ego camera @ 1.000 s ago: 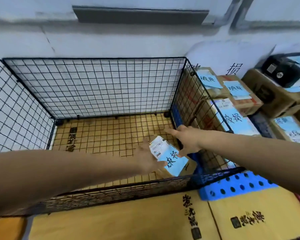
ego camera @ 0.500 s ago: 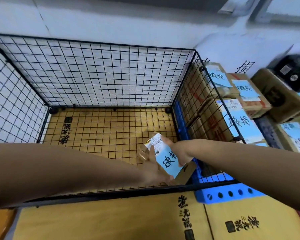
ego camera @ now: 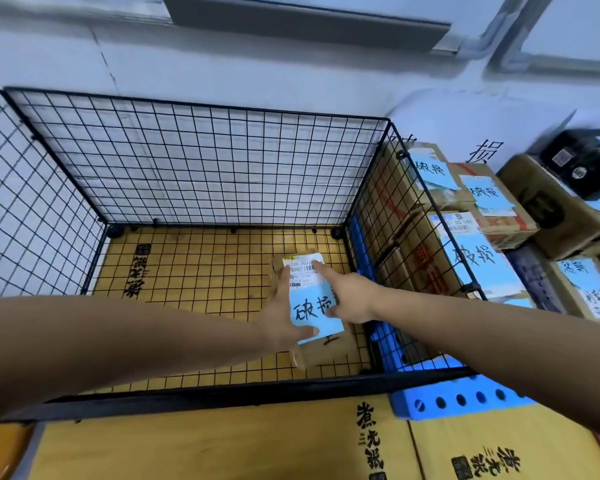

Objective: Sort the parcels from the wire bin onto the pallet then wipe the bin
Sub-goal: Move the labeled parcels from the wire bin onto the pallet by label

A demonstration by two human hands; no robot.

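Nearest to us, flat yellow-brown cardboard sheets with black printed characters point(ego camera: 222, 448) lie on the floor along the front of the black wire-mesh bin point(ego camera: 187, 398). At the bin's near right corner, the corner of a blue plastic pallet with round holes point(ego camera: 461, 401) sticks out.

Both bare forearms reach over the bin's front rim. Inside, close to the near right corner of the bin floor, is the small brown cardboard parcel with a white shipping label and a light-blue handwritten note point(ego camera: 323, 353). It is tilted, with the label end farther from us. We cannot tell whether its near end touches the mesh floor.

The left grip point(ego camera: 281, 320) clasps the parcel's left side, fingers along the edge and thumb across the near end of the blue note. The right grip point(ego camera: 352, 299) grasps the right side, with the thumb on the note and the index finger straight along the white label. Its other fingers are hidden.

Beyond the bin's right wall, the pallet carries stacked brown cardboard boxes with light-blue notes point(ego camera: 478, 261). A black box point(ego camera: 582, 161) sits on top at the far right. The white wall point(ego camera: 257, 71) stands behind the bin.
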